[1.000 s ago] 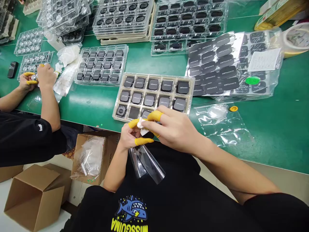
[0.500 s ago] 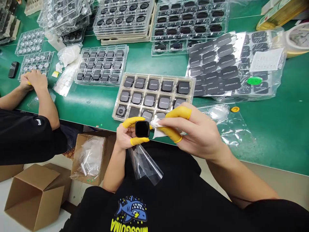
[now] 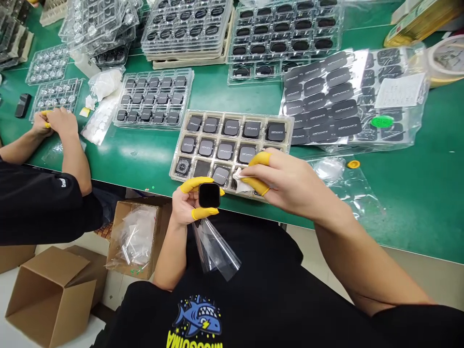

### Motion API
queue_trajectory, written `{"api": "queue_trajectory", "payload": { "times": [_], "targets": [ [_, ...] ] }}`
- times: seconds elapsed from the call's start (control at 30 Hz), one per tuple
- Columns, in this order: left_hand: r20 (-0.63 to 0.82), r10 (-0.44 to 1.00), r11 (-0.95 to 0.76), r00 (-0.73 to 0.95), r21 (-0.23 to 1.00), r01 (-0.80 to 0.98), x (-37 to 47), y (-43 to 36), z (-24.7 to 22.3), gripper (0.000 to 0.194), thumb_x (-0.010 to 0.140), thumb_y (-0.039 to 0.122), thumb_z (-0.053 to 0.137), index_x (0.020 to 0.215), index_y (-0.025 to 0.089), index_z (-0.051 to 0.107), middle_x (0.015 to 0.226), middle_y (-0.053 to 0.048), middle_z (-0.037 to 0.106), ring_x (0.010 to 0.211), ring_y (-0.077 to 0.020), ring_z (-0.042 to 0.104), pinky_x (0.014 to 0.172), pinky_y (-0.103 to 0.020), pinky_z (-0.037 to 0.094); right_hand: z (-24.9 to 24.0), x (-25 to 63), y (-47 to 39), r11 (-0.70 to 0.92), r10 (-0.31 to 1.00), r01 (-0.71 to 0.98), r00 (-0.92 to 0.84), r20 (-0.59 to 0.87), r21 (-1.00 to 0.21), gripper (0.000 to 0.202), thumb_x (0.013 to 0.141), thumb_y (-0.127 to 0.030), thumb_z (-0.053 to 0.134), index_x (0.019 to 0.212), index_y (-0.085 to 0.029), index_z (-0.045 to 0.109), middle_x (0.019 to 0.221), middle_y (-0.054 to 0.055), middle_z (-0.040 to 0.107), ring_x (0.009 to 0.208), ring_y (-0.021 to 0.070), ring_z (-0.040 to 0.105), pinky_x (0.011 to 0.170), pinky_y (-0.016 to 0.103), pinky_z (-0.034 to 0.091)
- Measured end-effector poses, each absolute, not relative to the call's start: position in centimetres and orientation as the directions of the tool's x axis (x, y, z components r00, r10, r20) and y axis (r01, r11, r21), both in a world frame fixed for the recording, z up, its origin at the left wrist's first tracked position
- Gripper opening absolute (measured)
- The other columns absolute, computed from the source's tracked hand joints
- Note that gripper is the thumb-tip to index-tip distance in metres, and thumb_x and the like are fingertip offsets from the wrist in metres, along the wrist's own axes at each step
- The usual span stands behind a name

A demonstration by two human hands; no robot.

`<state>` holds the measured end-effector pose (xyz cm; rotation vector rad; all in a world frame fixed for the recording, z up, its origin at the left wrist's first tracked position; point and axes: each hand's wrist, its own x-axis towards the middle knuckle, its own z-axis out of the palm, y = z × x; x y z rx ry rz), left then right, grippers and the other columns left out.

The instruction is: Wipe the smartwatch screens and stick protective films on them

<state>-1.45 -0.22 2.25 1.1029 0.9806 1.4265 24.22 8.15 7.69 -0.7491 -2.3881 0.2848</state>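
My left hand (image 3: 190, 200), in yellow finger covers, grips a small watch body (image 3: 209, 195) by its edges, dark screen facing up. Clear film (image 3: 219, 251) hangs below that hand. A crumpled white cloth (image 3: 243, 181) is pinched in my right hand (image 3: 286, 179), over the front right part of a tray (image 3: 176, 154). In the tray's compartments lie several dark square pieces, most with printed lettering. One at the front left is a watch body (image 3: 183, 166) showing a round sensor. The right hand hides part of the front row.
Another tray of dark squares (image 3: 152, 99) lies behind left, with stacked trays (image 3: 184, 29) beyond. Sheets of dark stickers (image 3: 322, 101) and a clear bag (image 3: 348, 188) are at right. A co-worker's hands (image 3: 54, 121) are at left. Cardboard boxes (image 3: 50, 295) stand below the table.
My right hand with the cloth has moved slightly away from the watch body, over the tray's front row. The left hand with the watch body has shifted a little to the left.
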Motion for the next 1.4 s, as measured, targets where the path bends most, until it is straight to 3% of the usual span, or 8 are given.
{"api": "queue_trajectory", "payload": {
  "times": [0.13,0.37,0.63,0.8,0.9,1.0,1.2,1.4],
  "targets": [
    [0.137,0.99,-0.14,-0.03,0.954,-0.266,-1.2,-0.1,2.8,0.069,0.059,0.049,0.111,0.116,0.022,0.084,0.085,-0.006,0.088,0.079,-0.032,0.09,0.067,-0.034,0.073,8.8,24.6,7.8,0.777,0.627,0.349,-0.512,0.587,-0.525,0.022,0.104,-0.014,0.072,0.117,-0.03,0.081,0.099,0.005,0.076,0.088,0.023,0.072,0.073,0.037,0.056],
    [0.134,0.991,-0.133,-0.014,0.953,-0.271,-1.0,0.0,3.1,0.069,0.06,0.05,0.112,0.116,0.022,0.085,0.087,-0.006,0.089,0.079,-0.0316,0.09,0.067,-0.035,0.074,10.9,22.9,7.3,0.759,0.645,0.293,-0.462,0.608,-0.582,0.02,0.102,-0.013,0.078,0.114,-0.03,0.081,0.097,0.004,0.074,0.086,0.0224,0.073,0.069,0.037,0.059],
    [0.113,0.994,-0.111,-0.009,0.953,-0.282,-1.1,-0.2,3.1,0.073,0.057,0.052,0.112,0.116,0.02,0.085,0.087,-0.005,0.088,0.076,-0.0287,0.088,0.068,-0.032,0.072,10.9,21.5,8.2,0.782,0.612,0.257,-0.49,0.62,-0.568,0.02,0.103,-0.013,0.077,0.115,-0.03,0.08,0.098,0.004,0.073,0.087,0.0204,0.071,0.072,0.034,0.057],
    [0.111,0.993,-0.118,-0.047,0.971,-0.207,-1.3,-0.1,3.1,0.074,0.051,0.055,0.112,0.109,0.019,0.087,0.079,-0.002,0.084,0.063,-0.0184,0.079,0.06,-0.026,0.065,10.5,21.8,8.5,0.853,0.436,0.102,-0.677,0.593,-0.511,0.016,0.108,-0.015,0.069,0.114,-0.023,0.082,0.1,0.007,0.075,0.084,0.0193,0.068,0.07,0.032,0.054],
    [0.143,0.989,-0.147,-0.031,0.963,-0.226,-1.6,0.0,3.3,0.068,0.056,0.049,0.112,0.112,0.02,0.086,0.08,-0.003,0.086,0.067,-0.0213,0.083,0.061,-0.026,0.066,10.4,23.1,8.8,0.853,0.364,0.079,-0.797,0.482,-0.515,0.02,0.112,-0.017,0.062,0.113,-0.021,0.082,0.093,0.007,0.073,0.081,0.0194,0.066,0.069,0.032,0.051],
    [0.166,0.985,-0.17,-0.038,0.949,-0.264,-1.7,0.0,3.4,0.067,0.061,0.047,0.111,0.116,0.02,0.085,0.084,-0.006,0.088,0.074,-0.0273,0.088,0.064,-0.028,0.069,10.7,24.4,8.9,0.829,0.403,0.127,-0.811,0.424,-0.544,0.022,0.114,-0.021,0.06,0.111,-0.022,0.083,0.092,0.006,0.072,0.081,0.02,0.067,0.068,0.032,0.051],
    [0.203,0.979,-0.195,-0.002,0.94,-0.281,-1.4,0.1,3.5,0.064,0.062,0.044,0.111,0.116,0.022,0.087,0.087,-0.006,0.089,0.076,-0.0278,0.088,0.064,-0.029,0.07,11.6,23.9,8.4,0.751,0.599,0.191,-0.6,0.531,-0.632,0.015,0.107,-0.02,0.074,0.113,-0.03,0.083,0.099,0.005,0.075,0.087,0.0208,0.072,0.074,0.035,0.058],
    [0.192,0.981,-0.196,-0.039,0.959,-0.204,-1.6,0.1,2.6,0.069,0.055,0.052,0.112,0.112,0.021,0.088,0.083,-0.002,0.085,0.068,-0.0191,0.079,0.064,-0.028,0.066,10.9,20.8,7.9,0.831,0.491,0.143,-0.644,0.587,-0.537,0.016,0.109,-0.017,0.07,0.116,-0.024,0.083,0.1,0.007,0.075,0.087,0.0199,0.067,0.071,0.032,0.052]
  ]
}}
